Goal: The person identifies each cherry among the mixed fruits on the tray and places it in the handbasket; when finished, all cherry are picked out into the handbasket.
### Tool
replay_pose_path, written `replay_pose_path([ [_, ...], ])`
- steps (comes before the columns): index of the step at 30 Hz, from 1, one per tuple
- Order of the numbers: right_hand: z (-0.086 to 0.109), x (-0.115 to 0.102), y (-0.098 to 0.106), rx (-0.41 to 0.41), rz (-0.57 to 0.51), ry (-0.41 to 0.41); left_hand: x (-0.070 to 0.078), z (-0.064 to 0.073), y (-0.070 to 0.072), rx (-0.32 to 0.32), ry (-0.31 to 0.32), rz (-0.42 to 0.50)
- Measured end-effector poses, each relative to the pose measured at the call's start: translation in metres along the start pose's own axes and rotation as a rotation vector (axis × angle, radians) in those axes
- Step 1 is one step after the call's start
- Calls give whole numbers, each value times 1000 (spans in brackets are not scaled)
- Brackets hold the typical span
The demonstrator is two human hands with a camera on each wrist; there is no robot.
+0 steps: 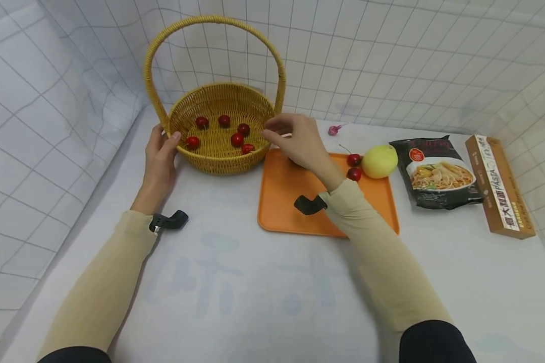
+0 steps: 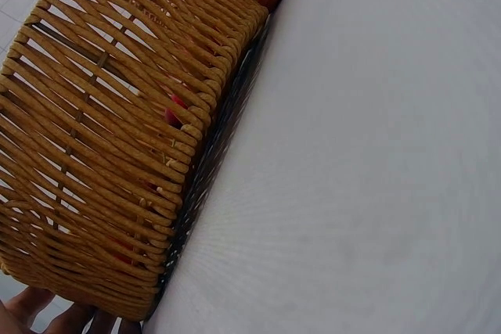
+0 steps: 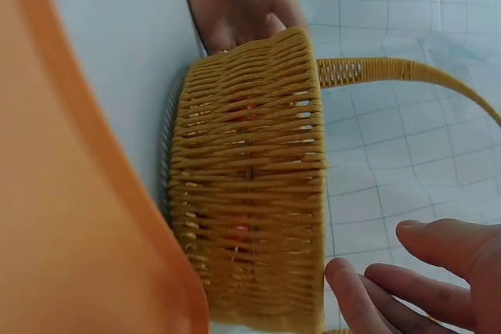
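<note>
A yellow wicker basket (image 1: 222, 164) with a tall arched handle stands at the back left. Several red cherries (image 1: 237, 139) lie spread over its bottom. My left hand (image 1: 160, 159) holds the basket's left side, thumb at the rim and fingers along the outside. In the left wrist view, the fingertips (image 2: 70, 320) rest against the weave. By the right rim is my right hand (image 1: 300, 141), thumb and fingers apart, nothing seen between them. The right wrist view shows one fingertip (image 3: 342, 271) close to the rim; whether it touches, I cannot tell.
An orange tray (image 1: 281, 212) lies right of the basket, partly under my right forearm. Two cherries (image 1: 354, 167) and a yellow round fruit (image 1: 379, 161) are at its right side. Farther right are a black pasta packet (image 1: 440, 174) and a brown pasta box (image 1: 499, 186). A small pink bulb (image 1: 333, 130) lies behind.
</note>
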State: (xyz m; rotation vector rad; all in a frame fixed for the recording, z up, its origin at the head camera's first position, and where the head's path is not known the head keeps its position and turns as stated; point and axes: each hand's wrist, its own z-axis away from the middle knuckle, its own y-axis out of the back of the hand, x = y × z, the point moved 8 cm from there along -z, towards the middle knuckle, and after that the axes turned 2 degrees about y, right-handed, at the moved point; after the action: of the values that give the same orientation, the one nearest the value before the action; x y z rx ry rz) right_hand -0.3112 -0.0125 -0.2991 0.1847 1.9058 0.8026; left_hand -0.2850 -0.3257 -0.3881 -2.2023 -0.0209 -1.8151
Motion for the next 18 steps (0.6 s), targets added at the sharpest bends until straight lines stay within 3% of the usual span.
replay_pose_path([
  [18, 95, 40, 65, 122, 66, -35, 1, 2, -3, 9, 9, -4],
])
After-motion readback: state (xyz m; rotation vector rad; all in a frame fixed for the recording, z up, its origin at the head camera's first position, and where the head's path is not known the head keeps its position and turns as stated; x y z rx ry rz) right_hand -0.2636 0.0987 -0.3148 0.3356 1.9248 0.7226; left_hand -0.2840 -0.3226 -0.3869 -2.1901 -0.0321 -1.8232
